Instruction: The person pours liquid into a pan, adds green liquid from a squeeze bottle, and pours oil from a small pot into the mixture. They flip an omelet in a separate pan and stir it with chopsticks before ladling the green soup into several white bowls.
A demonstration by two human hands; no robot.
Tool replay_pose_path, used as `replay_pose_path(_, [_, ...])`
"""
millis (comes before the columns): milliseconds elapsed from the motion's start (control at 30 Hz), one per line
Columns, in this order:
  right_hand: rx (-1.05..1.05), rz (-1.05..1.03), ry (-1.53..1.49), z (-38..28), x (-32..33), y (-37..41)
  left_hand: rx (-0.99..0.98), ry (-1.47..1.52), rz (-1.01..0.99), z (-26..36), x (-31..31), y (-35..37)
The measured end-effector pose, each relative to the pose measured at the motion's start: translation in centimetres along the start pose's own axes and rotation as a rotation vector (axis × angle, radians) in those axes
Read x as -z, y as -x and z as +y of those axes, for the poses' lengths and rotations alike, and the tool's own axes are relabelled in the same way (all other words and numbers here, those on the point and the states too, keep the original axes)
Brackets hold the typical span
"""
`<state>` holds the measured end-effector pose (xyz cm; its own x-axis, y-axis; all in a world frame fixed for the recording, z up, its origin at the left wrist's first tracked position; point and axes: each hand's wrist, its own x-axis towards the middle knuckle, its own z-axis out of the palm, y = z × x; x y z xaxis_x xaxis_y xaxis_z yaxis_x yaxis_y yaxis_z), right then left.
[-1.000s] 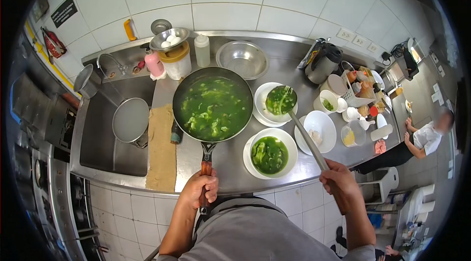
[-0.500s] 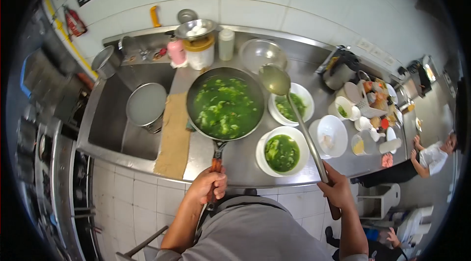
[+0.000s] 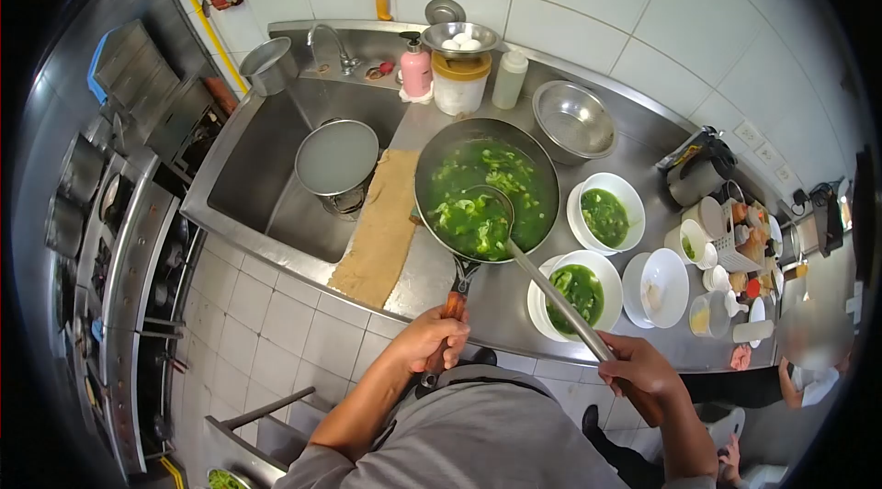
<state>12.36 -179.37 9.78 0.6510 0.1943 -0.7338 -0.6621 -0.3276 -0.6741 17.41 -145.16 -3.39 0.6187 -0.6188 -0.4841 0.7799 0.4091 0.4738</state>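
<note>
My left hand [image 3: 441, 337] is wrapped round the wooden handle of a dark frying pan [image 3: 424, 178] full of green soup with leafy bits. In my right hand [image 3: 640, 368] is the long handle of a metal ladle [image 3: 551, 291]; its bowl dips into the soup near the pan's right side. To the right of the pan, two white bowls hold the same green soup: a far bowl [image 3: 606, 213] and a near bowl [image 3: 588, 296], each with white ware under it. A third white bowl [image 3: 663, 285] beside them has a little pale food at its bottom.
Left of the pan lie a tan cloth [image 3: 372, 232] and a sink [image 3: 248, 186] with a pot [image 3: 337, 158] under the tap. Behind stand a pink pump bottle [image 3: 415, 71], a metal basin [image 3: 574, 119] and a small bowl of eggs [image 3: 461, 40]. A kettle [image 3: 700, 175] and another person [image 3: 813, 386] are at right.
The ladle has moved left and down, from above the far soup bowl into the soup in the pan. My left hand keeps its hold on the pan; the view has shifted.
</note>
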Motion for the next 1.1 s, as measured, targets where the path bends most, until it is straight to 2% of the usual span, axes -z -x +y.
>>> replay_pose_path(33, [-0.017,-0.079,-0.187,-0.3,-0.4,0.4,0.003,-0.020,0.005,-0.1,0.0,0.1])
replay_pose_path(67, [-0.035,-0.073,-0.302,-1.3,-1.4,1.1,-0.002,-0.017,0.012,-0.2,0.0,0.1])
replay_pose_path(100, [-0.033,-0.080,-0.300,-1.3,-1.9,1.0,-0.005,-0.023,0.020,-0.3,-0.1,0.1])
replay_pose_path(167, [0.014,-0.102,-0.506,-0.9,-2.8,1.0,-0.007,-0.032,0.028,-0.4,0.0,0.2])
replay_pose_path(533, [0.120,-0.076,-0.689,-1.6,-4.4,2.1,0.016,0.004,-0.042,0.1,-0.6,-0.8])
replay_pose_path(1100, [0.362,0.205,-0.884,0.4,2.8,7.9,0.047,-0.008,-0.059,1.6,-2.0,-2.8])
